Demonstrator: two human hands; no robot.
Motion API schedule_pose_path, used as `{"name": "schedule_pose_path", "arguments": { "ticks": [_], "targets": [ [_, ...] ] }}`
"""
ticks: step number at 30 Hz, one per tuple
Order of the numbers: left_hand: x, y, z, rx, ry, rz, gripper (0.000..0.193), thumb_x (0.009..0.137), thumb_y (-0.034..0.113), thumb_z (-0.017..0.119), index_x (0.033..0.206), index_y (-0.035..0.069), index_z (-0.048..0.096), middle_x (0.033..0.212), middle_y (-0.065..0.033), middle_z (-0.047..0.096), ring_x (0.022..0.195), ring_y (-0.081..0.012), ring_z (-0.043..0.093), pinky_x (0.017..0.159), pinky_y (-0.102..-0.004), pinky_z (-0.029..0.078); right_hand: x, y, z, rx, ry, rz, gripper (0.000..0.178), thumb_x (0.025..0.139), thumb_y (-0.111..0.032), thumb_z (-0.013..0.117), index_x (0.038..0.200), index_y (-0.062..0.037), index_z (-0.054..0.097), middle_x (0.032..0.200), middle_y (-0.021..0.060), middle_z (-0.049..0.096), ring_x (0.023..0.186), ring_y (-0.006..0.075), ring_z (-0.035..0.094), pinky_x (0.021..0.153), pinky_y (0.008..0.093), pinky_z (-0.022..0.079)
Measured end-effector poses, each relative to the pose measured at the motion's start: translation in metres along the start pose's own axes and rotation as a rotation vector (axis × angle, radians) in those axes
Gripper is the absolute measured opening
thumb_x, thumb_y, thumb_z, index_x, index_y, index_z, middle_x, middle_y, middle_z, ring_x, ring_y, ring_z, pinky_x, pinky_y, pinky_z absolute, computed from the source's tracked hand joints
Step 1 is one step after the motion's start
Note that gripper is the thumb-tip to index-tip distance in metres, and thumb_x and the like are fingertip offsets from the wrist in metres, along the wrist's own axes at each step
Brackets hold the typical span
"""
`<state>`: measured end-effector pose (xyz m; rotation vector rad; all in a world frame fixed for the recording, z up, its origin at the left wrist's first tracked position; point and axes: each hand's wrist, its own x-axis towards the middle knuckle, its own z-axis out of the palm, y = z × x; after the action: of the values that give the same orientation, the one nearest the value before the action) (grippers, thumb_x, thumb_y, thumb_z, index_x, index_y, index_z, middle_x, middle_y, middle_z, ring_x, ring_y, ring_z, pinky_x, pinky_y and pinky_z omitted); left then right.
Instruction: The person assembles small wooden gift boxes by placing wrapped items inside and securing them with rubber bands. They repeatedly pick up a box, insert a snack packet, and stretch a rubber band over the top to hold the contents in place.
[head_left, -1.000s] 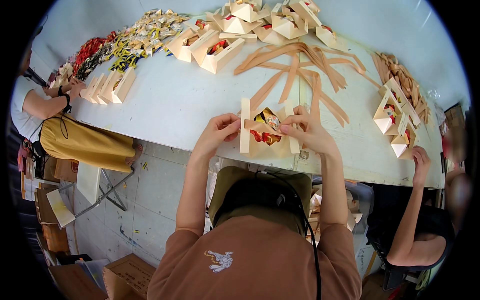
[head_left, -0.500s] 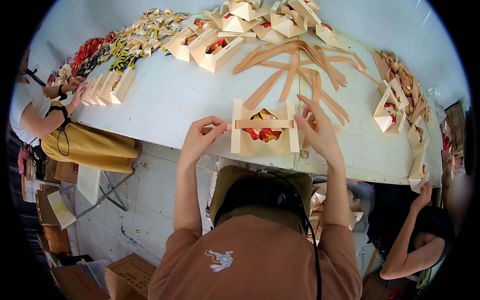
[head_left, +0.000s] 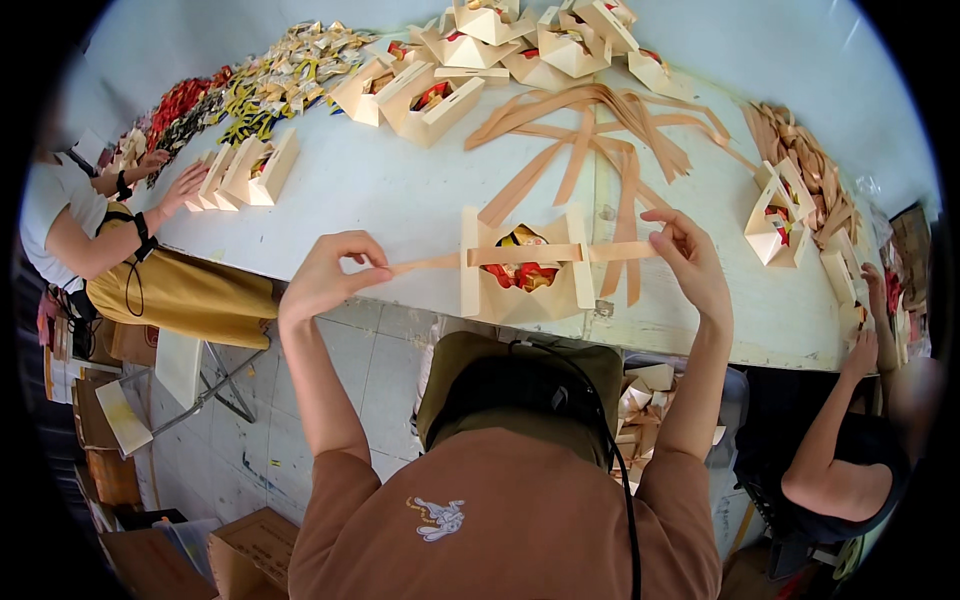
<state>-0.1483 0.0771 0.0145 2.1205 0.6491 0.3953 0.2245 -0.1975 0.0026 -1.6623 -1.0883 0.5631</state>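
Observation:
A cream paper gift box (head_left: 532, 303) stands at the table's near edge, with red, yellow and black wrapped sweets (head_left: 521, 262) showing in its opening. One tan ribbon (head_left: 530, 254) runs across the box and through both its side walls. Out to the left, my left hand (head_left: 335, 275) pinches one end of the ribbon between thumb and fingers. My right hand (head_left: 692, 255) pinches the other end to the right of the box. Both ends are stretched nearly straight, and neither hand touches the box.
Loose tan ribbons (head_left: 575, 150) lie beyond the box. Filled boxes (head_left: 430, 105) are heaped at the back, near piles of wrapped sweets (head_left: 290, 70). A co-worker's hand (head_left: 185, 185) touches a row of boxes at left; another person (head_left: 845, 450) handles boxes at right.
My hands have moved apart, drawing the ribbon out on both sides of the box. At left, the co-worker's row of boxes has shifted to the right.

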Motion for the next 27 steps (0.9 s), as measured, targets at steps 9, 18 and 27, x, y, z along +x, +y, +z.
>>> {"name": "schedule_pose_path", "arguments": {
  "ticks": [9, 18, 27],
  "targets": [
    [-0.015, 0.018, -0.005, -0.087, 0.504, 0.209, 0.004, 0.085, -0.004, 0.072, 0.086, -0.001, 0.069, 0.088, -0.0054, 0.069, 0.079, -0.0143, 0.061, 0.074, -0.0287, 0.050, 0.000, -0.002, 0.000, 0.081, 0.067, -0.037, 0.021, 0.095, -0.008, 0.065, 0.116, -0.0026, 0.066, 0.083, -0.0034, 0.055, 0.079, 0.0054, 0.052, 0.076, 0.0209, 0.043],
    [0.062, 0.082, 0.069, -0.617, 0.143, 0.194, 0.013, 0.099, 0.012, 0.059, 0.106, 0.003, 0.066, 0.085, -0.0020, 0.065, 0.077, -0.0084, 0.059, 0.069, -0.0254, 0.046, 0.017, -0.110, 0.051, 0.157, 0.160, -0.274, 0.042, 0.082, -0.001, 0.077, 0.122, -0.0071, 0.067, 0.084, 0.0024, 0.073, 0.081, 0.0076, 0.065, 0.074, 0.0239, 0.051],
    [0.067, 0.118, 0.105, -0.490, -0.077, 0.222, 0.023, 0.101, 0.021, 0.061, 0.095, 0.000, 0.067, 0.068, 0.0042, 0.050, 0.062, -0.0051, 0.042, 0.056, -0.0251, 0.036, 0.049, -0.100, 0.084, -0.006, 0.260, -0.580, 0.032, 0.080, -0.014, 0.081, 0.110, -0.0088, 0.072, 0.082, 0.0052, 0.073, 0.075, 0.0138, 0.065, 0.074, 0.0299, 0.050]
  ]
}}
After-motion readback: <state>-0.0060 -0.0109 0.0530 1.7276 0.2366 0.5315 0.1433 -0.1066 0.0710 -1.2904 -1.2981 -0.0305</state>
